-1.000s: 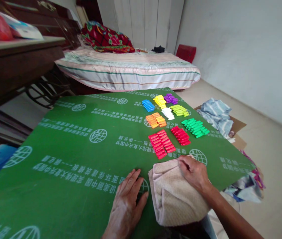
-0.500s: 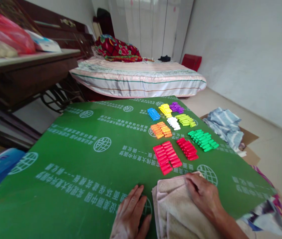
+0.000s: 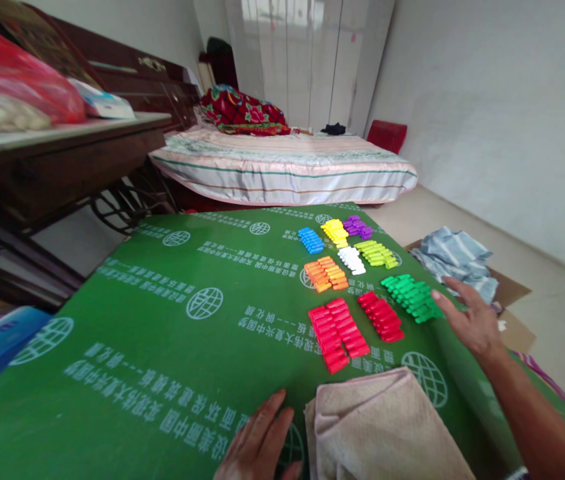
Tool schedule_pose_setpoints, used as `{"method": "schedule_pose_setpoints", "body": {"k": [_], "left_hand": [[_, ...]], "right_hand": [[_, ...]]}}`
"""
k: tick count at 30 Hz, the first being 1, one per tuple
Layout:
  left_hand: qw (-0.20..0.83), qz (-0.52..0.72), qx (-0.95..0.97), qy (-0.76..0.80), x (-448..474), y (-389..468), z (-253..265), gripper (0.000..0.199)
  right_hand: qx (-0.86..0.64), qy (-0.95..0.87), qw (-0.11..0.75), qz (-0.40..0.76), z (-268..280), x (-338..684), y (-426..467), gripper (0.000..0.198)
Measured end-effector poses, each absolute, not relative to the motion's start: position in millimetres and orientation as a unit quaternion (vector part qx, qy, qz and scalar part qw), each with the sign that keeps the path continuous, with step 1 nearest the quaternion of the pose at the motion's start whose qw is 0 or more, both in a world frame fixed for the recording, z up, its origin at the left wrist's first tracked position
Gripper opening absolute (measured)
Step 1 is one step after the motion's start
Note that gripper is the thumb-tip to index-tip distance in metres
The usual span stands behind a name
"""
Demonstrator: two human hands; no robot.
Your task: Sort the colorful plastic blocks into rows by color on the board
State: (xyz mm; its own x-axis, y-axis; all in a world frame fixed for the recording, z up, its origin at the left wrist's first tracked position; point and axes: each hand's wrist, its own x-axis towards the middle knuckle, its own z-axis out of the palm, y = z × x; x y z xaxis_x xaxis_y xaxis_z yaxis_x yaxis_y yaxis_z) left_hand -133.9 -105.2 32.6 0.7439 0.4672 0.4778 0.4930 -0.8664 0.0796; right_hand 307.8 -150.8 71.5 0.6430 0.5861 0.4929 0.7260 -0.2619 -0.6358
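My right hand (image 3: 472, 317) is held with its fingers apart at the right edge of the green board, beside a group of green sticks (image 3: 411, 298); nothing is in it. My left hand (image 3: 257, 440) lies flat on the board, left of a folded beige cloth (image 3: 387, 427). Short coloured sticks lie in groups: red (image 3: 338, 333), more red (image 3: 380, 316), orange (image 3: 326, 274), white (image 3: 351, 261), blue (image 3: 310, 241), yellow (image 3: 335, 233), purple (image 3: 357, 227) and lime (image 3: 376, 254). Whether my right fingertips touch the green sticks, I cannot tell.
The green board (image 3: 152, 347) bears white printed lettering. Past its right edge, striped fabric (image 3: 455, 257) lies on cardboard (image 3: 512, 293). A bed (image 3: 282, 170) stands beyond the far edge. To the left are a dark table (image 3: 87, 157) and a blue box (image 3: 2, 347).
My right hand has let go of the beige cloth and moved up and right to the green sticks. My left hand stays on the board. The camera view has shifted slightly.
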Motion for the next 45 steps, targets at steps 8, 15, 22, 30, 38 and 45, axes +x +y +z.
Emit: {"method": "schedule_pose_setpoints", "body": {"k": [8, 15, 22, 30, 38, 45], "left_hand": [[-0.07, -0.244, -0.906, -0.337, -89, -89, 49, 0.058], [-0.175, -0.193, -0.9, -0.35, -37, -75, 47, 0.081], [-0.227, -0.196, -0.879, -0.371, -2, -67, 32, 0.096], [-0.231, -0.199, -0.869, -0.39, 5, -67, 31, 0.101], [-0.183, -0.22, -0.856, -0.43, -18, -61, 39, 0.086], [-0.138, -0.226, -0.833, -0.485, -53, -50, 46, 0.069]], "right_hand": [[-0.791, -0.391, 0.469, 0.039, 21, 361, -117, 0.062], [-0.77, -0.4, 0.484, 0.11, 20, 342, -113, 0.053], [-0.744, -0.4, 0.52, 0.127, 13, 297, -106, 0.055], [-0.708, -0.361, 0.588, 0.151, 19, 237, -87, 0.051], [-0.685, -0.332, 0.616, 0.202, 25, 203, -73, 0.047], [-0.659, -0.349, 0.61, 0.268, 30, 150, -56, 0.042]]}}
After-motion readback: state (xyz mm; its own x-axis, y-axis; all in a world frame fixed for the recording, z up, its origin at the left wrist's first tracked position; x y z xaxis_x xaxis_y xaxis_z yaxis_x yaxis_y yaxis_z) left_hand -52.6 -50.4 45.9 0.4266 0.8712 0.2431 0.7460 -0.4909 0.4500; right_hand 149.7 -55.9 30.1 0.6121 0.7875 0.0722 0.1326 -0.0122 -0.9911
